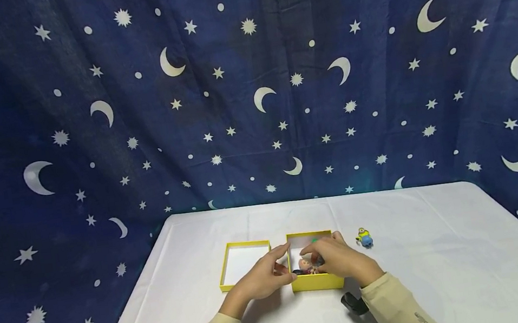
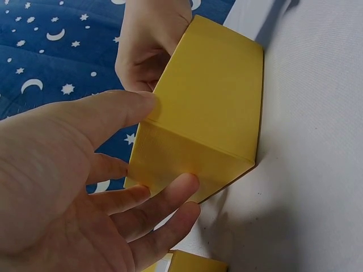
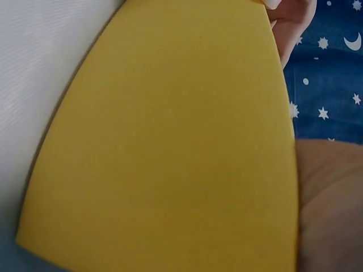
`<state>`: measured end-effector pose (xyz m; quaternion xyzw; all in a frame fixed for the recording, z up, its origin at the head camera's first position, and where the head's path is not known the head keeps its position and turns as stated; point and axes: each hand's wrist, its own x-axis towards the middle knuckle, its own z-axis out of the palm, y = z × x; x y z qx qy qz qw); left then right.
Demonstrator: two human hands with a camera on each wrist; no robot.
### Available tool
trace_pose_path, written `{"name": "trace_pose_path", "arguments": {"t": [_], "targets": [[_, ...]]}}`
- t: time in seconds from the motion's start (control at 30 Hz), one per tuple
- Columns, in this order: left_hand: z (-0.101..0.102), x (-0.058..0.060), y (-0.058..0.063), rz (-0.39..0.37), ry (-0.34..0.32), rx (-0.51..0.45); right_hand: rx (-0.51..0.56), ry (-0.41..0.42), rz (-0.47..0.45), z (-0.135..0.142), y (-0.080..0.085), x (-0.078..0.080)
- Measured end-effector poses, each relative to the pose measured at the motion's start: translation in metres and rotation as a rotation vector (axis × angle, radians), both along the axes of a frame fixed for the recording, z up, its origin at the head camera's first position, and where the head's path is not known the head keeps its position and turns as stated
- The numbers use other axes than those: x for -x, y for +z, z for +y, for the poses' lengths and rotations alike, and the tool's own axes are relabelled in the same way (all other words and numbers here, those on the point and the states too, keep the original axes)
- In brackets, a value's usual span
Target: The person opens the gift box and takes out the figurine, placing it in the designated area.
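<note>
Lower centre: yellow box (image 1: 317,282) touched by left hand (image 1: 264,276), fingers loosely spread; toys (image 1: 305,264) inside partly covered by right hand (image 1: 343,258), whose grip cannot be told.

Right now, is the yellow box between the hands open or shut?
Open: in the head view, the yellow box shows its inside, a toy figure within.

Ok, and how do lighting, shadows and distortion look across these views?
Head: fairly even light, soft shadows on the white cloth-covered table; left wrist: a broad shadow beside the yellow rectangular box; right wrist: that box looms close, its edges looking bowed.
</note>
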<state>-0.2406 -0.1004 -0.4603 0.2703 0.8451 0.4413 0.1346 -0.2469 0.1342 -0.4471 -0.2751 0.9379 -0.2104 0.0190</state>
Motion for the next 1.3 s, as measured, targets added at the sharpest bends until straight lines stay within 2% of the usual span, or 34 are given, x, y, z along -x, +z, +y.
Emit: {"name": "trace_pose_path", "arguments": {"t": [0.37, 0.6, 0.93, 1.3], "targets": [[-0.001, 0.001, -0.001, 0.012, -0.014, -0.007, -0.028, -0.024, 0.004, -0.007, 0.000, 0.001], [0.000, 0.001, -0.003, 0.004, -0.018, -0.024, -0.022, -0.041, -0.057, -0.010, 0.001, 0.001], [0.002, -0.001, 0.000, 0.011, -0.005, -0.003, -0.065, -0.054, -0.081, -0.011, 0.000, 0.002], [0.000, -0.002, 0.001, 0.011, 0.007, 0.004, -0.028, -0.053, -0.069, -0.012, 0.000, 0.002]]}}
